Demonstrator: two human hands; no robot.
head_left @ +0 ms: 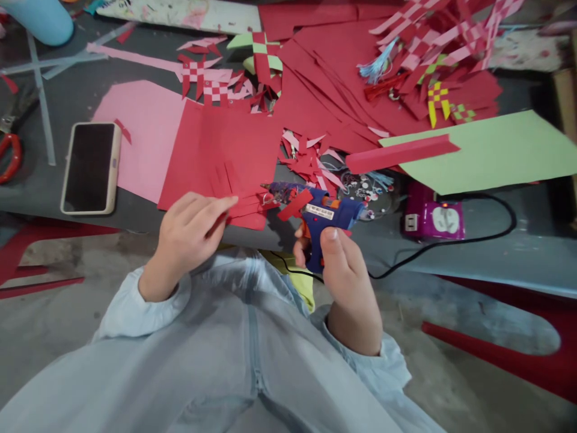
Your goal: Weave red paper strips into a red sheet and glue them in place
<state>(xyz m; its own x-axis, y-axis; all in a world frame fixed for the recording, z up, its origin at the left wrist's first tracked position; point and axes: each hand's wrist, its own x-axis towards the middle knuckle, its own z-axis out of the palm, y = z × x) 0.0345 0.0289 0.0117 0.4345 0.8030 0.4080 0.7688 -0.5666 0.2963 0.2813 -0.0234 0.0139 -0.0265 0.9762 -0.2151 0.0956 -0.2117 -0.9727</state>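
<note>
My right hand (345,264) grips a blue hot glue gun (331,222) by its handle. The gun's nozzle points left, over the edge of a red paper sheet (225,144). At the nozzle tip and my left fingertips lie thin red paper strips (250,207). My left hand (193,228) is closed, its index finger and thumb drawn together at the strips' left end. A loose red paper piece (295,204) lies across the gun's barrel in view. Beyond the gun is a heap of red and pink paper scraps (311,156).
A phone (90,168) lies at left on pink paper (144,126), near orange-handled scissors (9,153). Right of the gun are a dish of small googly eyes (369,189), a purple power socket (433,216) with a black cord (451,242), and green paper (496,150). Woven paper pieces (216,90) lie behind.
</note>
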